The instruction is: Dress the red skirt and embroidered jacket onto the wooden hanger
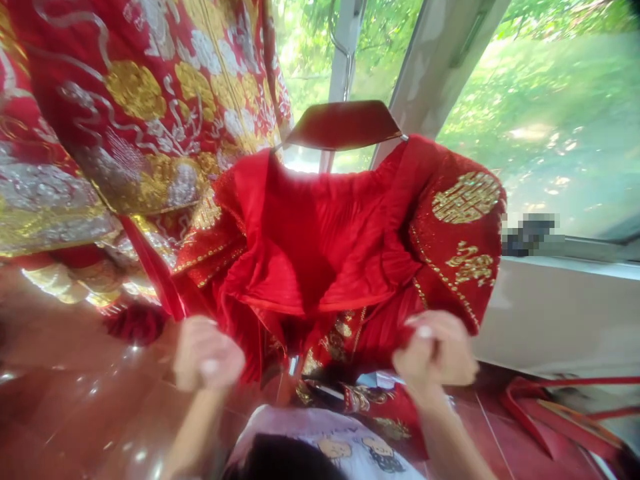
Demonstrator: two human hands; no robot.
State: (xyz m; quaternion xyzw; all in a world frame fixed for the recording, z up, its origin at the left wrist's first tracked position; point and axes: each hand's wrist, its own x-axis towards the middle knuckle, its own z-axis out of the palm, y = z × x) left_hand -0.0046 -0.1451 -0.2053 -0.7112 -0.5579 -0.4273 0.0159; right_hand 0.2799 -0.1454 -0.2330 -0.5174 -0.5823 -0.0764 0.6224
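Okay, robe (325,253) hangs from hanger (345,123) at window (550,120); left hand (207,353) and right hand (435,350), 2 fists, each clenched on its lower edge, well apart.

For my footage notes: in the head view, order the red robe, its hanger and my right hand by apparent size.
1. red robe, clearly largest.
2. hanger and right hand look about alike; the hand is nearer the camera, so I won't rank them.

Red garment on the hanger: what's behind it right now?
Above the red garment, gripped by the left hand and right hand, a window frame and sunlit greenery show. Whatever stands directly behind the cloth is covered.
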